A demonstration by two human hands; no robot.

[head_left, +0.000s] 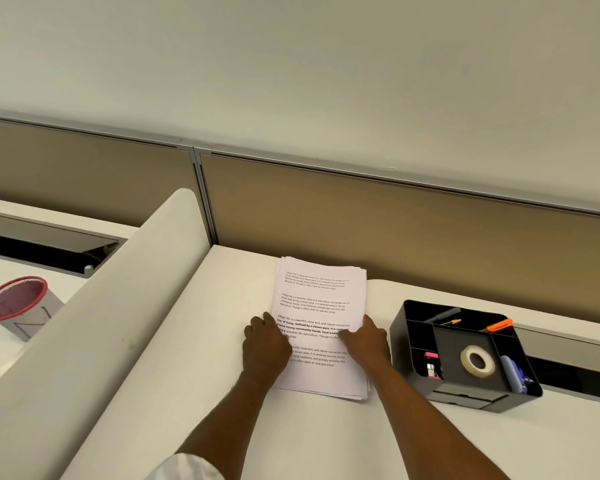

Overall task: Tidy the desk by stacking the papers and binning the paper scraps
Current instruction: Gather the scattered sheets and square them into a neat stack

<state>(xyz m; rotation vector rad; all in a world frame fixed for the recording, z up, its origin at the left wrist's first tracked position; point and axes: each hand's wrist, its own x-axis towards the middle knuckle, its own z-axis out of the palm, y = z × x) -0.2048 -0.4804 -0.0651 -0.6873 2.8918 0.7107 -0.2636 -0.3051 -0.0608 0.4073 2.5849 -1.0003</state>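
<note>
A stack of white printed papers (321, 306) lies flat on the white desk (222, 393), near the brown partition. My left hand (265, 342) rests against the stack's left edge, fingers curled onto the top sheet. Against the right edge presses my right hand (364, 341), with its fingers laid over the top sheet. Both hands touch the stack from opposite sides. A red mesh bin (14, 303) stands far left on the neighbouring desk, beyond a curved white divider. No paper scraps are visible.
A black desk organiser (465, 358) sits right of the papers, holding a tape roll (477, 361), an orange marker and small items. The curved white divider (111, 323) separates the two desks. A brown partition wall (395, 220) runs along the back.
</note>
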